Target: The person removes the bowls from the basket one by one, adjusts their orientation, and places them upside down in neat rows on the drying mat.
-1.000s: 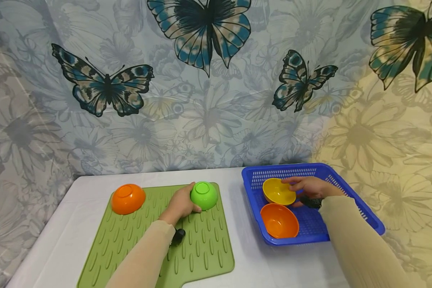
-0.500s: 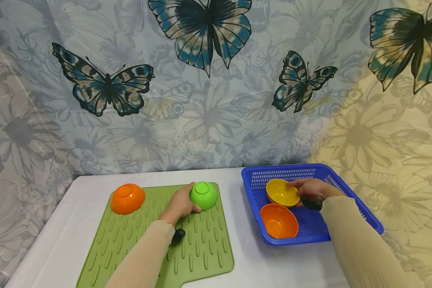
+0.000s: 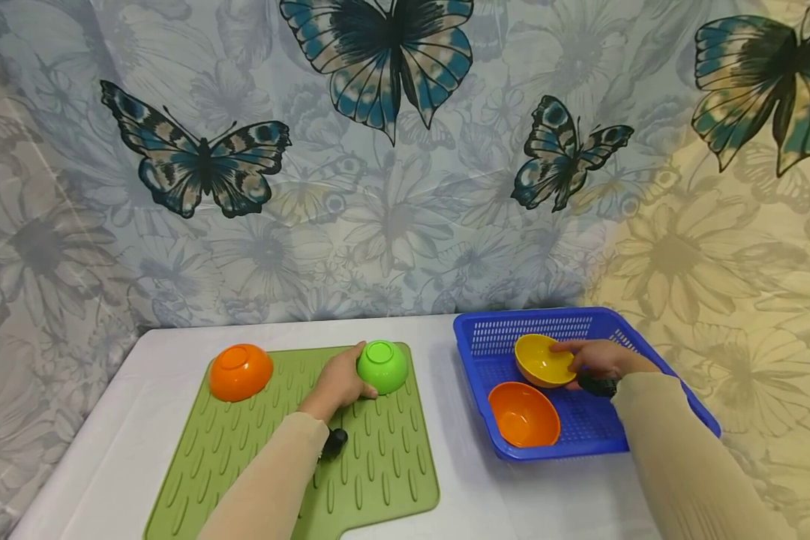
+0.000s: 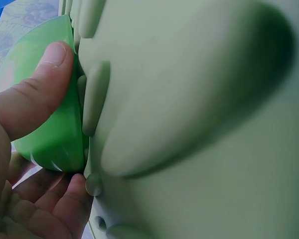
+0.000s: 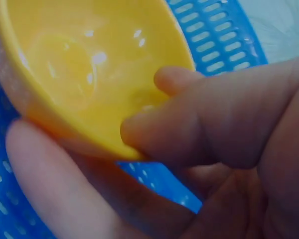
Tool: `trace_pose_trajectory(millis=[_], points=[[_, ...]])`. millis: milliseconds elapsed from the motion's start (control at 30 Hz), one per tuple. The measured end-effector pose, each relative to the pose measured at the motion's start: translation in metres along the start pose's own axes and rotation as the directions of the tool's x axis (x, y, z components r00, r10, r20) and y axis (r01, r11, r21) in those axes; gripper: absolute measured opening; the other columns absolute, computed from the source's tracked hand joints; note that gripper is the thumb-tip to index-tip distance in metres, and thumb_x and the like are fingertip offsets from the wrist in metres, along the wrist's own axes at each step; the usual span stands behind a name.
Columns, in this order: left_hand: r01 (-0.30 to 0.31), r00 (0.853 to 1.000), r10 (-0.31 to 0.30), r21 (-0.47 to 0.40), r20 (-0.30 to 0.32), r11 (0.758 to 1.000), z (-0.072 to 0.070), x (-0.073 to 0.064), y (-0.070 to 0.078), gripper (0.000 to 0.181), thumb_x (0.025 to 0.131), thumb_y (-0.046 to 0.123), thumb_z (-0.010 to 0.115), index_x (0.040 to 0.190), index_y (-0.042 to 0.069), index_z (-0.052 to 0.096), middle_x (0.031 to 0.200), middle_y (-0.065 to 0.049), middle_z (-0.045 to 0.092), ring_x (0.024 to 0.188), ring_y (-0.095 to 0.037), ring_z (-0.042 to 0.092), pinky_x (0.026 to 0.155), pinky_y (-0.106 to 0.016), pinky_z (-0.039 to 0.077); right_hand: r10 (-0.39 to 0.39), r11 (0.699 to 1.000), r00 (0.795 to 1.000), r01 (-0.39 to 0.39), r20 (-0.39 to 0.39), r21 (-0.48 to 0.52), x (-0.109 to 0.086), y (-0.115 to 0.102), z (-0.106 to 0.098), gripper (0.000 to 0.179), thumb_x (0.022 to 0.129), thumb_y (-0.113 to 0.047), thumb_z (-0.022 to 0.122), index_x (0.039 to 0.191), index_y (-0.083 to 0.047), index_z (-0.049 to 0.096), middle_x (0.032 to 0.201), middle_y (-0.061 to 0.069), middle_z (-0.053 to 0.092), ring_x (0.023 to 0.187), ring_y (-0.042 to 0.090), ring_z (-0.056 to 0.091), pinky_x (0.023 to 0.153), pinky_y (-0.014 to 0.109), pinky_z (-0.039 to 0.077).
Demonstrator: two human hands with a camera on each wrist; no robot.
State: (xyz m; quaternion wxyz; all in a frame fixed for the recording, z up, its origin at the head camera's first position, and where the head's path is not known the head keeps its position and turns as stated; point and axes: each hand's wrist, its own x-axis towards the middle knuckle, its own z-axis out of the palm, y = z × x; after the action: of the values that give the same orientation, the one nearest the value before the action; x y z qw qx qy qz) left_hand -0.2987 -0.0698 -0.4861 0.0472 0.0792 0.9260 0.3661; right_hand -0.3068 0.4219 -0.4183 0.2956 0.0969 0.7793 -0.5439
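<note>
My left hand (image 3: 338,382) grips an upside-down green bowl (image 3: 382,367) at the back right corner of the green ridged mat (image 3: 371,480). In the left wrist view the thumb lies along the side of the green bowl (image 4: 50,119), fingers curled round its far side, its rim down at the mat's ridges. My right hand (image 3: 601,358) pinches the rim of a yellow bowl (image 3: 544,361), which sits open side up within the blue basket (image 3: 469,375). The right wrist view shows fingers over the rim and inside the yellow bowl (image 5: 65,69), others beneath it.
An orange bowl (image 3: 524,415) rests open side up in the basket's near left corner. Another orange bowl (image 3: 240,373) lies upside down on the mat's back left corner. The white table (image 3: 499,495) meets a butterfly-print cloth (image 3: 405,225) behind.
My right hand has shifted the yellow bowl to the right inside the basket, away from the basket's left wall. The left hand and green bowl stay where they were.
</note>
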Motion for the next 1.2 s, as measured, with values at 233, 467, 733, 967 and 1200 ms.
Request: trace_pose_trajectory(millis=[233,467,733,967,1200], points=[[0.001,1.0,-0.001,0.013,-0.001,1.0,0.001,0.001,0.0,0.109,0.064,0.018,0.096,0.155,0.006,0.036,0.144,-0.019,0.051,0.131,-0.039,0.047,0.107,-0.052,0.038,-0.03,1.0,1.0,0.03,0.008,-0.003,-0.014,0.002,-0.014,0.066,0.091,0.012,0.043,0.154,0.006,0.022,0.143,0.033,0.02,0.098,0.029,0.06,0.088,0.041,0.056],[0.005,1.0,-0.005,0.014,0.0,1.0,0.001,0.001,0.0,0.109,0.065,0.018,0.096,0.155,0.006,0.035,0.145,-0.019,0.05,0.132,-0.039,0.046,0.107,-0.052,0.038,-0.169,0.982,0.986,0.17,-0.011,0.078,-0.036,-0.002,-0.002,0.064,0.092,0.012,0.044,0.152,0.009,0.024,0.151,0.033,0.008,0.097,0.028,0.061,0.085,0.041,0.057],[0.019,1.0,-0.019,0.0,0.02,1.0,0.0,-0.002,0.003,0.109,0.067,0.017,0.095,0.156,0.006,0.033,0.146,-0.02,0.048,0.133,-0.04,0.044,0.108,-0.054,0.037,-0.303,0.869,0.953,0.279,-0.006,0.408,-0.073,-0.02,0.041,0.048,0.097,0.01,0.048,0.126,-0.024,0.066,0.14,0.014,0.028,0.1,0.027,0.064,0.088,0.042,0.055],[0.026,0.999,-0.027,0.012,0.027,1.0,0.0,-0.002,0.001,0.109,0.068,0.017,0.094,0.156,0.005,0.031,0.147,-0.02,0.047,0.133,-0.04,0.043,0.108,-0.054,0.037,-0.354,0.842,0.935,0.31,0.02,0.441,-0.085,-0.048,0.09,0.049,0.096,0.01,0.052,0.129,-0.023,0.066,0.14,0.015,0.031,0.101,0.028,0.065,0.088,0.042,0.056],[-0.027,0.996,0.023,0.045,0.086,0.999,0.001,-0.002,0.007,0.111,0.076,0.016,0.089,0.157,-0.003,0.015,0.156,-0.026,0.028,0.139,-0.042,0.034,0.11,-0.054,0.034,-0.376,0.872,0.926,0.345,0.024,0.346,-0.086,-0.058,0.129,0.054,0.095,0.008,0.052,0.145,-0.012,0.052,0.144,0.022,0.028,0.104,0.029,0.064,0.088,0.045,0.056]])
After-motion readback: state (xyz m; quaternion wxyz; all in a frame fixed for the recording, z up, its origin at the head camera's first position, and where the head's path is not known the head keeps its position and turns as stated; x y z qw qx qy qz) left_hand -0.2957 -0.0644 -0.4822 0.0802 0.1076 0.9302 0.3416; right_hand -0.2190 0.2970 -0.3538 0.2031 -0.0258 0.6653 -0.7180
